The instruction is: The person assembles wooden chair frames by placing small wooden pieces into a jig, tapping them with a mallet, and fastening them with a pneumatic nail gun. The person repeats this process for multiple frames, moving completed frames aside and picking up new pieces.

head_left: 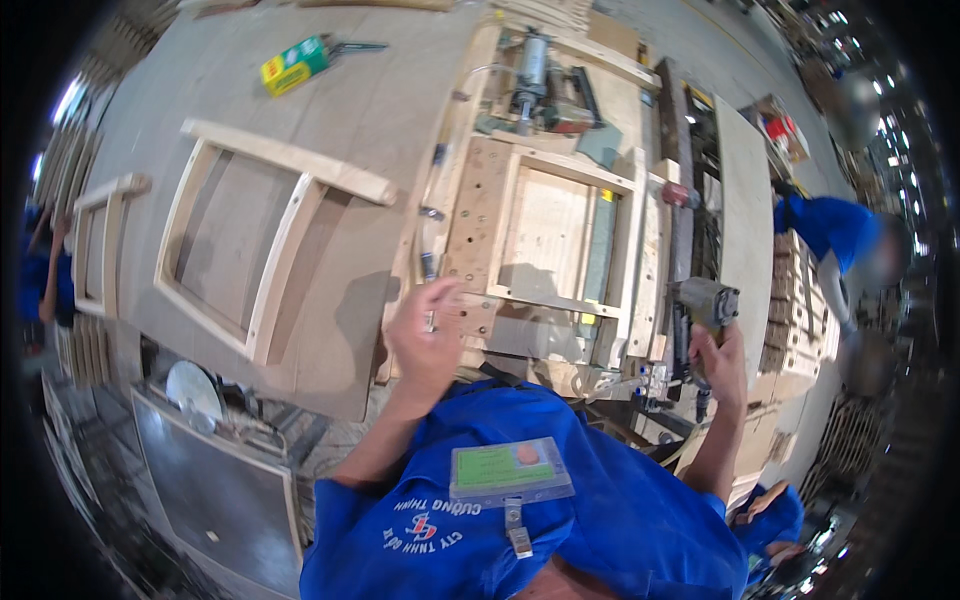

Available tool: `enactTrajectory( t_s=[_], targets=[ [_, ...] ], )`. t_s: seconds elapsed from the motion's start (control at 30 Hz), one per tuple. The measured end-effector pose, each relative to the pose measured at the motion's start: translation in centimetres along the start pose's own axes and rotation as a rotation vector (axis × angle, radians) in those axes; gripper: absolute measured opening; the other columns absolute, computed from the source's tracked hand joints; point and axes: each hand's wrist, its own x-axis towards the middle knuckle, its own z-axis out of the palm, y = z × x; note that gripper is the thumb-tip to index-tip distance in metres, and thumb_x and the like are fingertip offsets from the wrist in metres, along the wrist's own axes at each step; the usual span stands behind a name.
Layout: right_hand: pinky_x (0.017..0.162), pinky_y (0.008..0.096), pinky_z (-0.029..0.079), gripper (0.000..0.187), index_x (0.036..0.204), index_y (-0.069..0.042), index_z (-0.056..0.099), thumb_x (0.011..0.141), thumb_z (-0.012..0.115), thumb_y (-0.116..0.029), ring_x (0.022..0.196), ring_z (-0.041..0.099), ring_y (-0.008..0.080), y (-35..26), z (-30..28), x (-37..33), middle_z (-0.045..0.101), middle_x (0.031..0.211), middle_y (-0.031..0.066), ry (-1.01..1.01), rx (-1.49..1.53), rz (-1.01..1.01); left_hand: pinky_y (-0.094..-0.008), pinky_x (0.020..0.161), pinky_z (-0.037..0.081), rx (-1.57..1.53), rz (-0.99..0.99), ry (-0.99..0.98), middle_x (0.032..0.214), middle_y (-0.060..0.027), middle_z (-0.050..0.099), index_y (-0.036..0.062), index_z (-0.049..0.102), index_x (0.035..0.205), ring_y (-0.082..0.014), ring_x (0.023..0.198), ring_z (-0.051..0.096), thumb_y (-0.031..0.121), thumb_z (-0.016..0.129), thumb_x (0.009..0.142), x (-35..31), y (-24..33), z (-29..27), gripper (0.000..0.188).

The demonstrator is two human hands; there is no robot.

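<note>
My right hand is wrapped round the handle of a pneumatic nail gun, held just right of the wooden jig. My left hand is at the jig's near left corner, its fingers apart and slightly blurred. Right beside those fingers is a small clamp on the jig's left rail; whether they touch it is unclear. A rectangular wooden frame lies in the jig between my hands, with my shadow across its lower part.
Another joined wooden frame rests on the table at left, with a green-and-yellow box beyond it. More pneumatic tools lie at the jig's far end. Stacked wood pieces and a co-worker in blue are at right.
</note>
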Motion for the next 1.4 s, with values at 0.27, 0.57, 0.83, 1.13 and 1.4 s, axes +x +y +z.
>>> enactTrajectory(
  t_s=[0.27, 0.57, 0.83, 1.13, 1.4],
  targets=[
    [0.088, 0.0513, 0.054, 0.058, 0.148, -0.001, 0.047, 0.095, 0.067, -0.009, 0.114, 0.061, 0.0457, 14.5, -8.7, 4.8, 0.053, 0.133, 0.0233, 0.552, -0.718, -0.089, -0.0321, 0.067, 0.054, 0.141, -0.089, -0.381, 0.081, -0.0108, 0.075, 0.0022, 0.077, 0.104, -0.0168, 0.072, 0.071, 0.03, 0.072, 0.102, -3.1, 0.0, 2.4, 0.029],
    [0.101, 0.0482, 0.05, 0.056, 0.146, -0.003, 0.053, 0.092, 0.069, -0.005, 0.121, 0.061, 0.0421, 18.5, -7.1, 5.0, 0.058, 0.137, 0.023, 0.677, -0.783, -0.233, -0.0422, 0.084, 0.055, 0.556, 0.527, -0.646, 0.102, -0.0112, 0.073, 0.0056, 0.073, 0.113, -0.0324, 0.097, 0.069, 0.03, 0.078, 0.091, -1.2, 3.3, 8.3, 0.033],
    [0.066, 0.0288, 0.052, 0.03, 0.127, -0.001, 0.069, 0.102, 0.068, -0.016, 0.073, 0.063, 0.0096, 17.3, 3.6, -8.6, 0.068, 0.081, 0.0028, -0.02, 0.305, -0.081, -0.0463, 0.093, 0.051, 0.756, 0.426, -0.96, 0.11, -0.0142, 0.067, 0.0064, 0.067, 0.121, -0.0332, 0.107, 0.065, 0.033, 0.076, 0.092, -1.2, -3.1, 17.1, 0.04],
    [0.06, 0.0219, 0.049, 0.021, 0.117, 0.0, 0.073, 0.104, 0.068, -0.015, 0.069, 0.06, 0.0051, 15.7, 3.5, -10.4, 0.068, 0.081, 0.001, 0.197, 0.437, -0.163, -0.0505, 0.094, 0.053, 0.76, 0.411, -1.232, 0.113, -0.0192, 0.067, 0.0039, 0.064, 0.12, -0.0391, 0.11, 0.066, 0.036, 0.07, 0.097, 0.3, -4.1, 20.7, 0.04],
    [0.062, 0.0219, 0.046, 0.024, 0.122, 0.001, 0.07, 0.107, 0.062, -0.017, 0.072, 0.055, 0.0056, 12.9, 0.8, -8.4, 0.061, 0.084, -0.0008, 0.411, 0.485, -0.187, -0.0565, 0.091, 0.053, 0.626, 0.46, -1.292, 0.11, -0.0245, 0.071, 0.0026, 0.062, 0.121, -0.0459, 0.107, 0.067, 0.041, 0.067, 0.098, 3.4, 2.3, 20.9, 0.045]
  ],
)
